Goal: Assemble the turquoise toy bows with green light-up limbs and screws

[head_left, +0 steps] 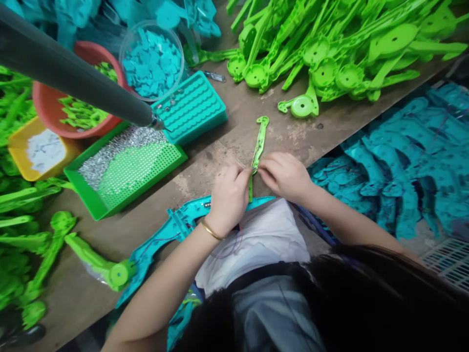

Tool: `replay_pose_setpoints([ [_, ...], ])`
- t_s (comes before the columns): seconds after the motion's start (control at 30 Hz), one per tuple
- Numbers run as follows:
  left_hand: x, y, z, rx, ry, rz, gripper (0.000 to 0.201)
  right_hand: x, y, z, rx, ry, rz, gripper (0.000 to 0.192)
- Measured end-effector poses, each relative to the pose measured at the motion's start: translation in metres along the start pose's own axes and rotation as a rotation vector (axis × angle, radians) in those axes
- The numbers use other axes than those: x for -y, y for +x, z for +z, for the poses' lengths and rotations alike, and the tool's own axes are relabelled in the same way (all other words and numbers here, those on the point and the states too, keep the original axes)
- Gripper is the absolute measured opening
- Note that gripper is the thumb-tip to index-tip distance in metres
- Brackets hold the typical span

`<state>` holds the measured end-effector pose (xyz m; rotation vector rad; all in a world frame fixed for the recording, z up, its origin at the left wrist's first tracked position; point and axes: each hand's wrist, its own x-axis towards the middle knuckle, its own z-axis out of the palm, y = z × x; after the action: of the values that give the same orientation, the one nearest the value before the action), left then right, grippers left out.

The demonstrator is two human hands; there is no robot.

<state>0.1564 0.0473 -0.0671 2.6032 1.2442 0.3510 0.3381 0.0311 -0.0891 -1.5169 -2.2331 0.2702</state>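
Both my hands meet at a slim green plastic arm piece [260,139] that lies near the table's front edge. My left hand [231,193] is closed, thumb and forefinger pinching the piece's near part, with a thin wire by the fingers. On the right side of the same piece, my right hand [285,176] has its fingertips pressed together at it; whatever small thing they pinch is hidden. Under my left wrist a long blue plastic housing [176,227] with thin wires lies across the edge and my lap.
Green parts [322,54] are heaped at the back right. To the left stand a green tray [142,166] of small metal pieces, a turquoise box [194,105], a red bowl [44,105] and a clear tub [152,63]. A dark pole-like tool [80,68] hangs above them. Blue housings [410,161] fill the right.
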Motion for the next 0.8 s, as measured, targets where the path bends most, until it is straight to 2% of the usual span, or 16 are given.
replay_pose_setpoints([
  [0.13,-0.004,-0.003,0.0,0.012,0.059,0.023,0.032,0.004,0.002,-0.009,0.047,-0.05,0.023,0.028],
  [0.37,-0.002,-0.005,0.006,-0.031,0.023,0.033,0.032,0.007,0.002,-0.023,0.012,-0.067,-0.045,0.028],
  [0.6,-0.001,-0.006,0.007,-0.03,0.07,0.041,0.032,0.003,0.009,-0.012,0.074,0.012,0.024,0.019],
  [0.8,-0.002,-0.005,0.007,-0.019,0.06,0.039,0.031,0.007,0.016,-0.012,0.123,0.136,0.178,0.012],
])
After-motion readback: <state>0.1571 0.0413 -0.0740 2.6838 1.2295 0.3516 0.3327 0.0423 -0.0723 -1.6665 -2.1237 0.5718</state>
